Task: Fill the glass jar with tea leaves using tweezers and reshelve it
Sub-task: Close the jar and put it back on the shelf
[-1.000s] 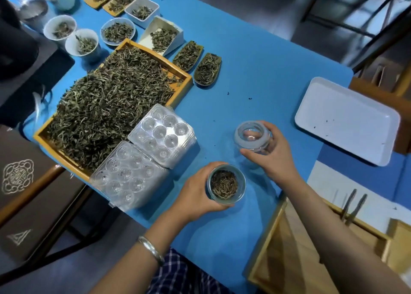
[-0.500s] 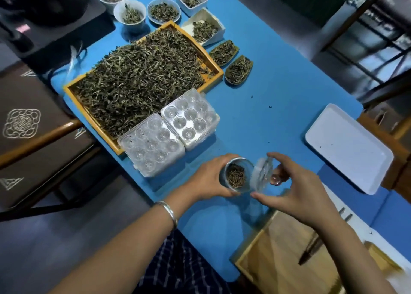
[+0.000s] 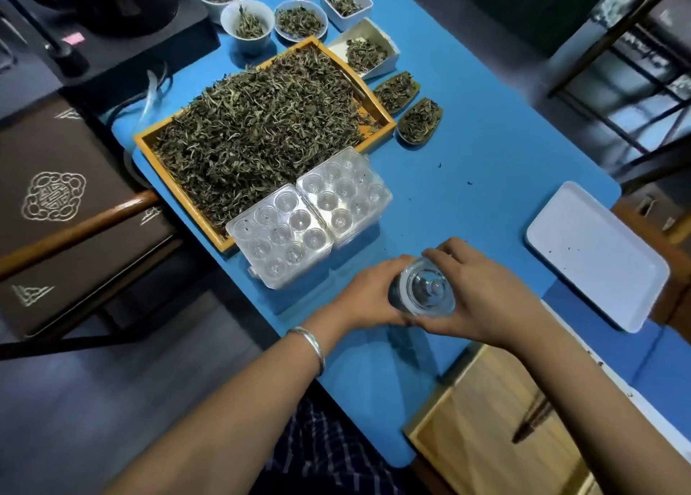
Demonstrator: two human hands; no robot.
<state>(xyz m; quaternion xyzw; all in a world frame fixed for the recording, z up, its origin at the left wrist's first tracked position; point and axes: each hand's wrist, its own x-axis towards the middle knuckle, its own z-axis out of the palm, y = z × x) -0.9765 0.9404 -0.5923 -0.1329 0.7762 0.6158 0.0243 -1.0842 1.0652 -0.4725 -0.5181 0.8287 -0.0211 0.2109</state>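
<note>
1. Near the front edge of the blue worktop [image 3: 486, 165], I see my left hand [image 3: 368, 294] wrapped round the glass jar [image 3: 397, 295], its grip curled on the side.
2. My right hand [image 3: 482, 300] pinches the clear lid [image 3: 426, 289] on the jar's mouth.
3. Beyond the jar lie two clear plastic trays [image 3: 310, 217] and the wooden tray of tea leaves [image 3: 258, 131].
4. Dark tweezers [image 3: 533, 421] rest on the wooden board at lower right.

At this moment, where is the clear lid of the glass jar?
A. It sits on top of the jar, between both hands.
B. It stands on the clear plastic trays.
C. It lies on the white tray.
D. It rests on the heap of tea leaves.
A: the lid covers the mouth of the jar, with the left hand holding the jar and the right hand gripping the lid.
</note>
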